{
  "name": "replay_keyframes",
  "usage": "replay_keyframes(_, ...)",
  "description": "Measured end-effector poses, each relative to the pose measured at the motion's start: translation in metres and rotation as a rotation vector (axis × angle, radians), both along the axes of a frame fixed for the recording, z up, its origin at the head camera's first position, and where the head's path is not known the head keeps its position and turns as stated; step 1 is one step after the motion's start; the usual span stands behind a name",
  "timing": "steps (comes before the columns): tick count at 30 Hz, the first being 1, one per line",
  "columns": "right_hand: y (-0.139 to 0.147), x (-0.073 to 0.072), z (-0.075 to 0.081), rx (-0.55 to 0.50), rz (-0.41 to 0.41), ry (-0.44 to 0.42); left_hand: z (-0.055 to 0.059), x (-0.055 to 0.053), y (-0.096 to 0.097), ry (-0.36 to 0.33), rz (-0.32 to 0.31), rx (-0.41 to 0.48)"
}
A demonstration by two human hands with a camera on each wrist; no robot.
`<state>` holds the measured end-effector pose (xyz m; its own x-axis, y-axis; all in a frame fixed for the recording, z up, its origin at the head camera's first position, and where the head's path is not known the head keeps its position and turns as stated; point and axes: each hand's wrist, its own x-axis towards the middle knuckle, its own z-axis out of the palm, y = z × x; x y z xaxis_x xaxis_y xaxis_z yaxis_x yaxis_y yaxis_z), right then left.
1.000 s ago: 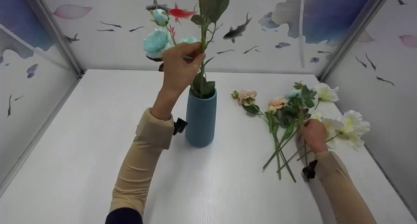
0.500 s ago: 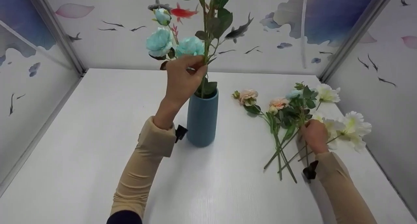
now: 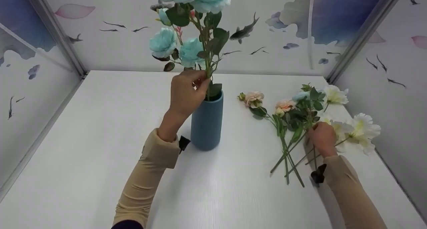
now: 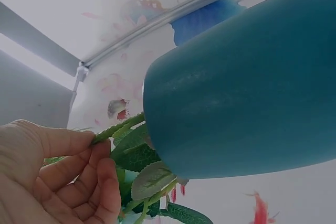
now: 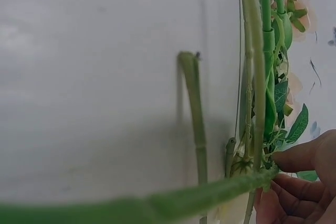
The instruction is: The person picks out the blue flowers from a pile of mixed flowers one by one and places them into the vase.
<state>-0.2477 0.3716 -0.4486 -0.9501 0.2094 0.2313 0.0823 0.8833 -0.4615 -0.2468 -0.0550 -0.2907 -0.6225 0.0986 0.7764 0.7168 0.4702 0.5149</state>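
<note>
A tall blue vase (image 3: 206, 125) stands upright on the white table. My left hand (image 3: 188, 92) pinches the green stem of a light-blue artificial flower (image 3: 210, 1) between thumb and fingers, just above the vase mouth. In the left wrist view, thumb and fingertip meet on the stem (image 4: 121, 128) beside the rim. Other light-blue blooms (image 3: 162, 42) stand in the vase behind this hand. At the right, my right hand (image 3: 323, 138) pinches a green stem (image 5: 210, 192) among the flowers on the table. The leafy head of this bunch (image 3: 313, 99) lies beyond the fingers.
Peach flowers (image 3: 254, 98) with crossed stems (image 3: 287, 159) lie between the vase and my right hand. White flowers (image 3: 363, 130) lie at the right table edge. Printed panels (image 3: 133, 55) enclose the table at the back and both sides.
My left hand has moved down toward the vase mouth with the stem, and the large light-blue blooms have come down into view at the top. The right hand stays in place.
</note>
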Motion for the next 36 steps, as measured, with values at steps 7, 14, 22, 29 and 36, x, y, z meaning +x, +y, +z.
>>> replay_keyframes(7,0.000,-0.001,0.000,0.012,-0.019,-0.021,-0.008,0.001,0.000,0.007,0.039,-0.063)
replay_keyframes(14,0.000,-0.001,0.001,0.027,-0.011,0.009,-0.014,0.001,-0.004,-0.007,0.070,-0.088)
replay_keyframes(22,-0.001,0.000,-0.001,0.039,0.019,0.052,-0.020,0.002,-0.006,-0.063,0.081,-0.150)
replay_keyframes(29,0.000,0.001,0.000,0.034,0.010,0.040,-0.021,0.005,-0.005,-0.126,0.085,-0.212)
replay_keyframes(36,-0.001,0.001,0.002,0.024,0.009,0.032,-0.019,0.004,-0.006,-0.171,0.061,-0.243)
